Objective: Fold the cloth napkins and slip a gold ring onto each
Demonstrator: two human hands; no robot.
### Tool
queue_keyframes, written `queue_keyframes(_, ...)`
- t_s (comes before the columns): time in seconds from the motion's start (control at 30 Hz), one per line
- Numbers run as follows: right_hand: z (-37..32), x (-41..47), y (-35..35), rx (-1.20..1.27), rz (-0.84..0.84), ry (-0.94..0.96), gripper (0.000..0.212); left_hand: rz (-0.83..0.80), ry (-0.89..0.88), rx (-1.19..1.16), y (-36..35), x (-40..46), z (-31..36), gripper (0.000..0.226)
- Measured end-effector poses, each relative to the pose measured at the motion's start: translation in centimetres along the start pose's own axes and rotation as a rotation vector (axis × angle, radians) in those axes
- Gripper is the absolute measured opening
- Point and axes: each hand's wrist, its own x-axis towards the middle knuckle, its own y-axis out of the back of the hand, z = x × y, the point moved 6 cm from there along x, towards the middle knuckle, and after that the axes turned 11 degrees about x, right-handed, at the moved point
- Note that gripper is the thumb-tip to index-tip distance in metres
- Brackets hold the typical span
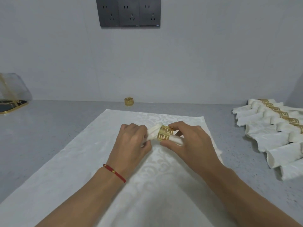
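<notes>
A rolled white napkin (pixel 153 130) lies crosswise over a flat white cloth (pixel 73 161) spread on the grey table. A gold openwork ring (pixel 165 133) sits around the roll near its middle. My left hand (pixel 131 141) grips the roll's left end. My right hand (pixel 186 141) pinches the ring between thumb and fingers and covers the roll's right end. One spare gold ring (pixel 129 101) stands by the wall behind the cloth.
Several rolled napkins with gold rings (pixel 278 128) lie in a row at the right edge. A dark gold-rimmed tray (pixel 11 105) and a clear bag (pixel 13 86) sit at the far left. Wall sockets (pixel 128 13) hang above.
</notes>
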Motion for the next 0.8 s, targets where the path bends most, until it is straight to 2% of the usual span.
queue_keyframes(0.17, 1.1, 0.1, -0.1, 0.213, -0.046, -0.193, 0.047, 0.054, -0.013, -0.026, 0.3, -0.3, 0.7, 0.025)
queue_keyframes(0.3, 1.7, 0.3, 0.2, 0.334, -0.025, -0.351, 0.041, 0.106, -0.024, -0.027, 0.8, -0.3, 0.8, 0.021)
queue_keyframes(0.53, 1.7, 0.0, 0.4, 0.689, -0.160, -0.443, 0.016, 0.141, -0.074, -0.015, 1.0, -0.7, 0.5, 0.020)
queue_keyframes(0.8, 2.2, -0.2, 1.0, 0.738, -0.106, -0.495, 0.012, 0.147, -0.192, -0.017, 1.0, -0.8, 1.8, 0.013)
